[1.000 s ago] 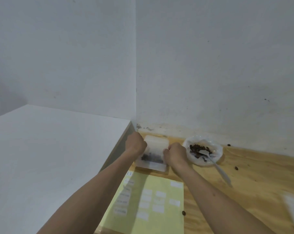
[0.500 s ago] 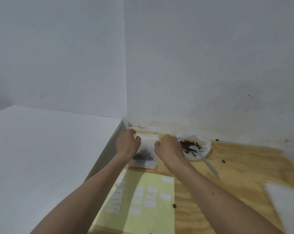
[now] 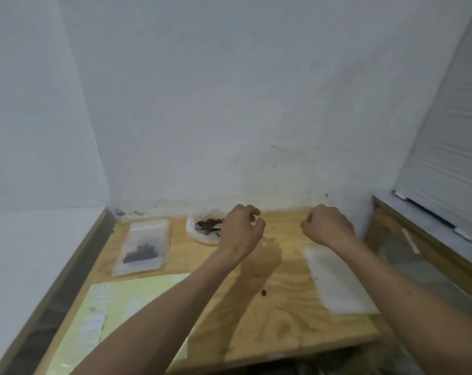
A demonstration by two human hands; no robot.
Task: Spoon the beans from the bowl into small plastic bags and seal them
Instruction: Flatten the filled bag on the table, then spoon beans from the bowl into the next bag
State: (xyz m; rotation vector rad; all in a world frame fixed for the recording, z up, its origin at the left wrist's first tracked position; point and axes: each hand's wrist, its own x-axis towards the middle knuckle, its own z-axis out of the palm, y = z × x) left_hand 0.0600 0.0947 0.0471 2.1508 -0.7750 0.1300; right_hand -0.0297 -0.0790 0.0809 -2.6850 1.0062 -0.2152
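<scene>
Scene: a person's two bare arms reach over a plywood surface [image 3: 278,315] set into a white-walled corner.
Filled bag: a small plastic bag [image 3: 144,246] lies flat at the far left of the surface, a dark clump of beans [image 3: 140,253] in its lower half; whether its top strip is fully closed cannot be told.
Bowl: the bowl [image 3: 202,228] sits at the far edge, just right of that bag, more beans showing inside; its right side is hidden behind the left hand, and a dark shape in it may be the spoon.
Empty bags: a pale flat stack [image 3: 337,280] lies on the right, under the right forearm.
Left hand: the left hand [image 3: 241,230] hovers beside the bowl, fingers curled and loosely spread, holding nothing.
Right hand: the right hand [image 3: 327,226] hangs above the far end of the stack, fingers curled into a loose fist; no object shows in it.
Paper: a yellow sheet [image 3: 113,318] covers the near left.
Stage: apparently between bags, one filled and the next not yet picked up.
Risk: a stray bean [image 3: 264,293] already lies on the bare wood; a hasty reach could knock the bowl, and thin bags may lift several at once or slide off the near edge.
</scene>
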